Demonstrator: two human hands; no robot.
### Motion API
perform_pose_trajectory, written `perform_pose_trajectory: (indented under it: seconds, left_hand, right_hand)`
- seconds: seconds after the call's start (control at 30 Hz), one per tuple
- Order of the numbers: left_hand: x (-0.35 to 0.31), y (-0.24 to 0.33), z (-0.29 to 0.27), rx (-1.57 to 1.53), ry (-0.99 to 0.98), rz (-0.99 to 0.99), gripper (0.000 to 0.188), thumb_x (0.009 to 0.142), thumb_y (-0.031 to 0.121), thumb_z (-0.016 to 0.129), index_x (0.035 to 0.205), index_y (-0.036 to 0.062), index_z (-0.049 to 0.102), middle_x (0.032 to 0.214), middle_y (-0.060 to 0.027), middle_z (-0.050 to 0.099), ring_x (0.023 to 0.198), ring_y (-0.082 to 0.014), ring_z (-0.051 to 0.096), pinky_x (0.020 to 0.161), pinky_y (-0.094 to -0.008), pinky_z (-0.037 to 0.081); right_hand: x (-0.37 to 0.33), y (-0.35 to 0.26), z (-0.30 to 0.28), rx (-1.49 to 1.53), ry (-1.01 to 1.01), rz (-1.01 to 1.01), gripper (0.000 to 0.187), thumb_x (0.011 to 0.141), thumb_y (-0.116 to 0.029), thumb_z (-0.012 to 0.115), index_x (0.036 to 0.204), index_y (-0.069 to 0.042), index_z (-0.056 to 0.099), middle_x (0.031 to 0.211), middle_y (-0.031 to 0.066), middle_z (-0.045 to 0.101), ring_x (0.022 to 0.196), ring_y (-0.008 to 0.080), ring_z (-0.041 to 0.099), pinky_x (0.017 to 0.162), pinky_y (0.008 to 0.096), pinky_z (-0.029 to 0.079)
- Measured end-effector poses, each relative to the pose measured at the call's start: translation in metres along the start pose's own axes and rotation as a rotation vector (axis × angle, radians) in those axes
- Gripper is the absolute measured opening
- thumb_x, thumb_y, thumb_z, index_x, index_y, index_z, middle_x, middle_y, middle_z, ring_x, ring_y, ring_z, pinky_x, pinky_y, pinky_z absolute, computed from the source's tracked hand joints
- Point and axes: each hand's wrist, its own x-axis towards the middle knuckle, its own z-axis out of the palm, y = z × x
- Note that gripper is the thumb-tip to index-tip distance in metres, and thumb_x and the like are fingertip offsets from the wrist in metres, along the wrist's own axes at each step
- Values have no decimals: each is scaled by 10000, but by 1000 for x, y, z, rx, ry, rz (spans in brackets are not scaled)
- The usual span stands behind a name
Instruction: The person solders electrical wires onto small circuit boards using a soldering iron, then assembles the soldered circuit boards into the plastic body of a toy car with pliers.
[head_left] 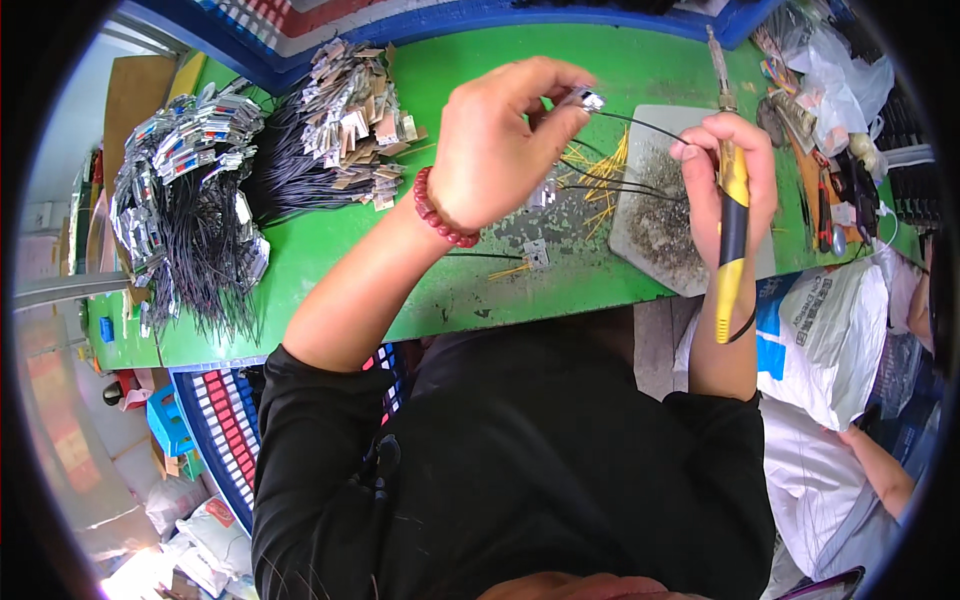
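Note:
My left hand point(500, 140), with a red bead bracelet at its wrist, is closed in a pinch on a small silvery metal part point(592, 100). From that part a black wire point(645, 124) runs right to the fingertips of my right hand point(748, 165); whether they grip it I cannot tell. My right hand is wrapped round a yellow and black soldering iron point(735, 215), its metal tip pointing away from me. Below the hands lie yellow wires point(603, 180) and another small metal part point(537, 254) with a black lead.
A stained pale board point(640, 235) sits on the green table point(400, 310) under my right hand. Two heaps of wired metal parts point(350, 110) point(190, 150) fill the left side. Plastic bags point(840, 90) and tools point(825, 215) lie right; another person's arm point(880, 470) shows beyond a white sack point(835, 340).

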Motion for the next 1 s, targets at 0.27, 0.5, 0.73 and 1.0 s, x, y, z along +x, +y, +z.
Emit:
perform_pose_trajectory:
  seconds: [0.27, 0.5, 0.73, 1.0]
  left_hand:
    - [-18, -18, 17, -229, -10, -244, 176, 816, 33, 696, 976, -5, 636, 799, -37, 650, 670, -69, 587, 599, -230, 491]
    - [-34, -36, 22, -690, 63, -437, 182, 856, -7, 675, 1019, -19, 596, 844, -58, 666, 722, -96, 633, 608, -225, 521]
    - [-64, -67, -71, -276, 388, -387, 239, 859, -8, 662, 1087, -58, 613, 893, -46, 661, 776, -68, 599, 688, -193, 477]
    - [-159, -97, -137, 58, 371, -607, 260, 828, -13, 699, 1085, -42, 665, 792, 29, 600, 656, -22, 511, 567, -159, 406]
  right_hand:
    - [-50, -1, 23, -80, -182, -100, 351, 742, 31, 746, 1023, -84, 572, 839, 62, 702, 615, 159, 640, 553, 268, 502]
    - [-62, 10, 32, -277, -208, -270, 391, 716, -20, 704, 1070, -164, 619, 583, -26, 525, 489, 146, 549, 439, 265, 392]
    - [-56, 19, 0, -562, -447, -249, 319, 747, -113, 635, 1054, -196, 655, 576, -34, 440, 506, 177, 501, 469, 329, 354]
    - [-90, 20, 58, -361, -501, -12, 348, 745, -9, 677, 1061, -145, 624, 694, -14, 598, 584, 187, 568, 565, 319, 379]
